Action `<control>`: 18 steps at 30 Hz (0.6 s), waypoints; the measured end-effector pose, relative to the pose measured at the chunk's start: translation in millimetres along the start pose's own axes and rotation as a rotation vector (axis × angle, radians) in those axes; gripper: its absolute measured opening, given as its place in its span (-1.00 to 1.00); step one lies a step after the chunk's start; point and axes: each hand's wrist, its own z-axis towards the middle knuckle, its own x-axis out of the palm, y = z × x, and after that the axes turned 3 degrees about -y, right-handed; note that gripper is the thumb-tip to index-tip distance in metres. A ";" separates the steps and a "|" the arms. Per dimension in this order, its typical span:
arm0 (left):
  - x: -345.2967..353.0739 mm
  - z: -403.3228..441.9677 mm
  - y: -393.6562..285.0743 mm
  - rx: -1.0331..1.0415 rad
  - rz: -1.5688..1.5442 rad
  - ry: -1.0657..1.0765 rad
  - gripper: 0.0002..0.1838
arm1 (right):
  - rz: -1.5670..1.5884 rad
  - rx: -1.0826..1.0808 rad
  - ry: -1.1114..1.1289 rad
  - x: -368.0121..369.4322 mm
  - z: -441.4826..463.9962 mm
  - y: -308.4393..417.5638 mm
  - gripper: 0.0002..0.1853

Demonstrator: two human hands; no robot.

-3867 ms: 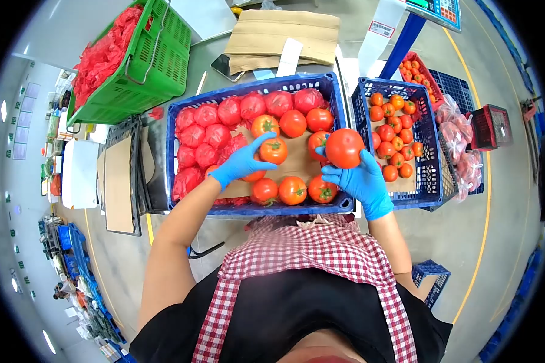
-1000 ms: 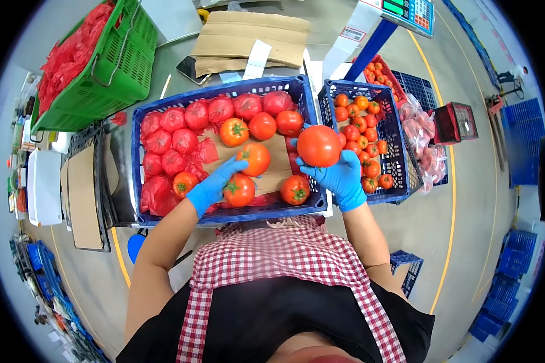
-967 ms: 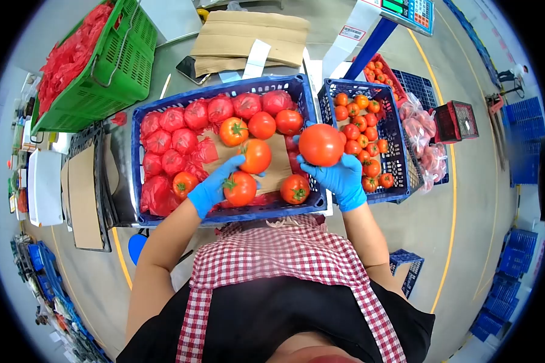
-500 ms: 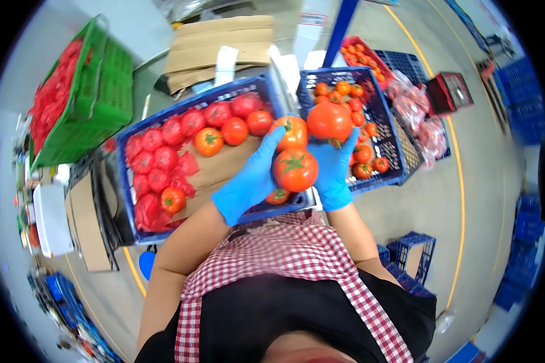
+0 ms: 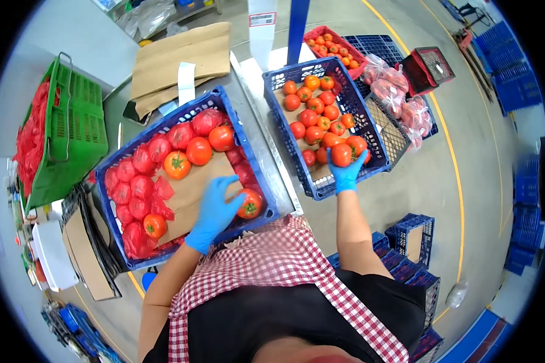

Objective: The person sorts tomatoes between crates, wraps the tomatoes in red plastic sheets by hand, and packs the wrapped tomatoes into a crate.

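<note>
My left hand (image 5: 213, 209), in a blue glove, hovers over the left blue crate (image 5: 263, 199) with fingers apart and nothing in them. Just right of its fingertips a large tomato (image 5: 250, 204) rests in the crate's near right corner. More bare tomatoes, such as one with a green calyx (image 5: 177, 164), and red-wrapped tomatoes (image 5: 140, 206) line the other sides around brown cardboard (image 5: 184, 202). Over the near end of the right blue crate (image 5: 316, 190), my right hand (image 5: 346, 174), gloved too, has its fingers around a tomato (image 5: 341, 155); a second tomato (image 5: 357, 144) touches its fingers.
A metal table edge (image 5: 266, 139) runs between the crates, beside a blue post (image 5: 297, 33). Flattened cardboard (image 5: 178, 60) lies behind. At left stands a green crate (image 5: 72, 130) of red wrapping; at right are a red crate (image 5: 354, 71) of tomatoes and bagged produce (image 5: 390, 85).
My hands have moved apart: the left back over the left crate, the right out to the right crate with tomato. The tomatoes held between them have left the middle. The view has shifted.
</note>
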 end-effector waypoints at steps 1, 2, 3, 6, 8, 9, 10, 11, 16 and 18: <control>3.2 -10.3 10.1 -0.032 0.079 0.082 -0.29 | -0.162 -0.136 0.016 -0.7 6.7 2.8 -0.15; 11.9 -16.9 15.4 -0.077 0.123 0.166 -0.17 | -0.148 -0.134 0.014 -2.2 10.7 6.8 -0.15; 16.2 -18.2 13.9 -0.088 0.167 0.158 -0.13 | -0.142 -0.095 -0.105 0.9 7.4 10.5 -0.17; 25.1 -12.4 16.7 -0.089 0.031 0.151 -0.08 | -0.019 -0.082 -0.257 -26.3 29.9 21.3 -0.27; 20.2 -0.4 20.2 -0.047 0.005 0.256 -0.08 | -0.077 -0.190 -0.204 -34.2 24.2 18.9 -0.34; 17.4 4.9 26.7 -0.011 -0.017 0.299 -0.10 | -0.128 -0.148 -0.217 -32.0 17.8 15.2 -0.38; 14.0 8.7 31.6 0.034 -0.036 0.341 -0.12 | -0.173 -0.111 -0.224 -27.3 13.0 12.4 -0.42; 9.3 8.4 34.9 -0.065 -0.238 0.367 -0.16 | -0.211 -0.110 -0.270 -23.1 7.1 8.8 -0.47; -21.0 -4.0 41.7 -0.458 -1.238 0.368 -0.35 | -0.576 0.013 0.067 36.8 -60.6 -33.1 -0.55; -26.0 -9.0 43.4 -0.533 -1.668 0.405 -0.42 | -0.823 0.009 0.274 60.3 -84.3 -55.8 -0.55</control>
